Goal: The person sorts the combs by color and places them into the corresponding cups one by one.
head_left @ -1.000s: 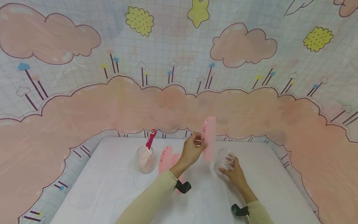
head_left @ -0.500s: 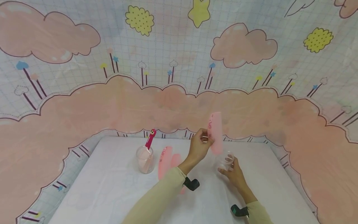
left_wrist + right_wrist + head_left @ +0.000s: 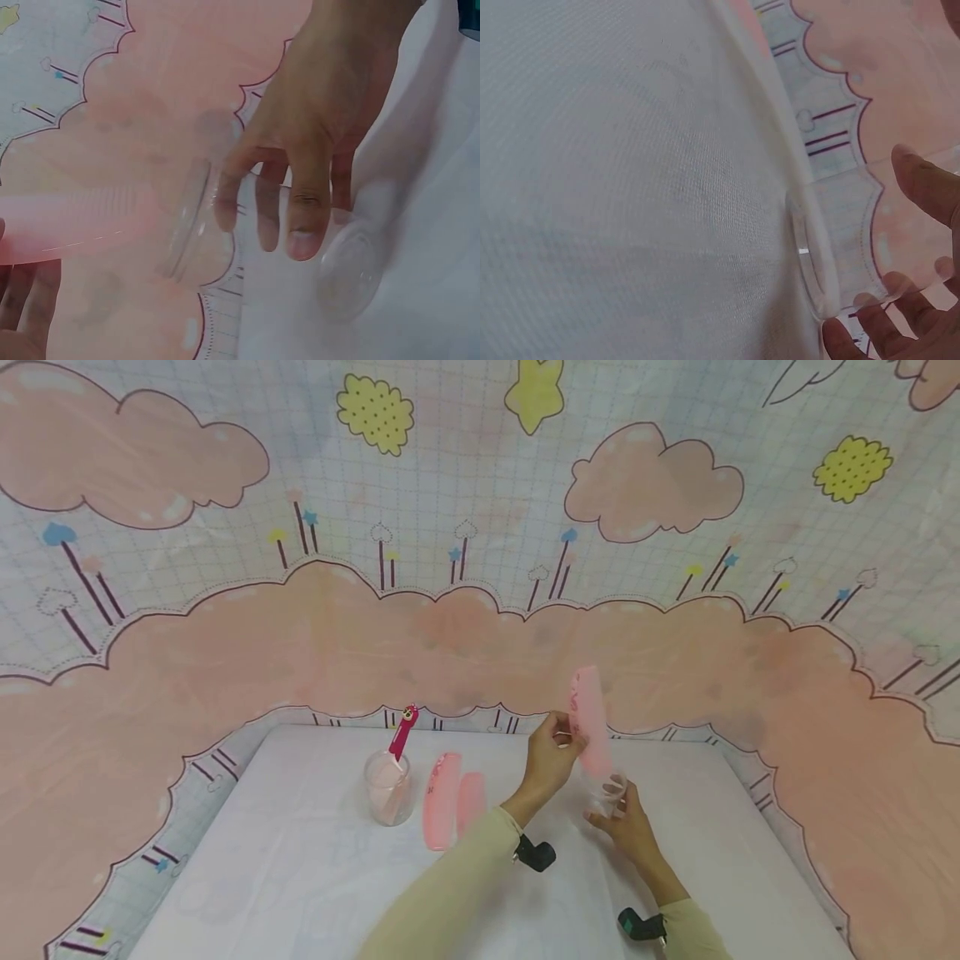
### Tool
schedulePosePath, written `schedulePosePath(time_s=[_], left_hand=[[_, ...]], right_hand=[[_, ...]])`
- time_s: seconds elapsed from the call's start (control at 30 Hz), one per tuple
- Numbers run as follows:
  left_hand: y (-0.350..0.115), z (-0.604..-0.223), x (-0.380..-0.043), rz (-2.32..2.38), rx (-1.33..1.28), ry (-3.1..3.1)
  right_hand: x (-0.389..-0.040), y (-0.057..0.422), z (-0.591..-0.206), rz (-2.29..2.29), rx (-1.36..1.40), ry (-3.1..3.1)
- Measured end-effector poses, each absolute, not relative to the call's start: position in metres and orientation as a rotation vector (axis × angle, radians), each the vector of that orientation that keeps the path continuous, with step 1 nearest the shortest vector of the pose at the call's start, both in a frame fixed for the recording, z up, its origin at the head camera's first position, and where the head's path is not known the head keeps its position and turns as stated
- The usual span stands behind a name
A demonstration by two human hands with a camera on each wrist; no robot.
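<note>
My left hand [image 3: 551, 756] pinches a pink comb [image 3: 588, 718] near its middle and holds it nearly upright. The comb's lower end overlaps the mouth of a clear cup [image 3: 352, 270] in the head view. Fine teeth show along one edge of the comb in the left wrist view, where it lies just outside the cup's rim. My right hand [image 3: 633, 831] curls round the side of that see-through cup, thumb on one side and fingers on the other. In the right wrist view, the cup's round base [image 3: 810, 259] is near the white tabletop.
Left of my arms, a second clear cup [image 3: 378, 793] holds a stick with a dark pink handle [image 3: 403, 731] and something pale pink. Beside it lie a long pink comb [image 3: 441, 802] and a shorter pink piece [image 3: 471, 802], partly behind my left sleeve. A cartoon-printed cloth [image 3: 480, 652] hangs behind the white table [image 3: 262, 860].
My left hand has moved right with the comb, from left of the cup to above its mouth, and the comb now leans slightly. My right hand and the cup have stayed put.
</note>
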State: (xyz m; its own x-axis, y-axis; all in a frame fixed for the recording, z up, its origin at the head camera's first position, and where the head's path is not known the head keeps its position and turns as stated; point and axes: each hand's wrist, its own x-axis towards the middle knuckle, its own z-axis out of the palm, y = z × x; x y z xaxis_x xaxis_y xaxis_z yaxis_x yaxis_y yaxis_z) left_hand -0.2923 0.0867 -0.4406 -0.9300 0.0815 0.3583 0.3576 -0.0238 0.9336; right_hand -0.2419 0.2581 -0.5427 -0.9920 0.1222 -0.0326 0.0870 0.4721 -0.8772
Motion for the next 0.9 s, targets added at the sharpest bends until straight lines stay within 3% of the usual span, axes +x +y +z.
schedulePosePath(time_s=[0.9], left_hand=[[0.104, -0.471, -0.294, -1.941, -0.473, -2.251]], right_hand=[[-0.241, 0.258, -0.541, 1.586, -0.251, -2.703]])
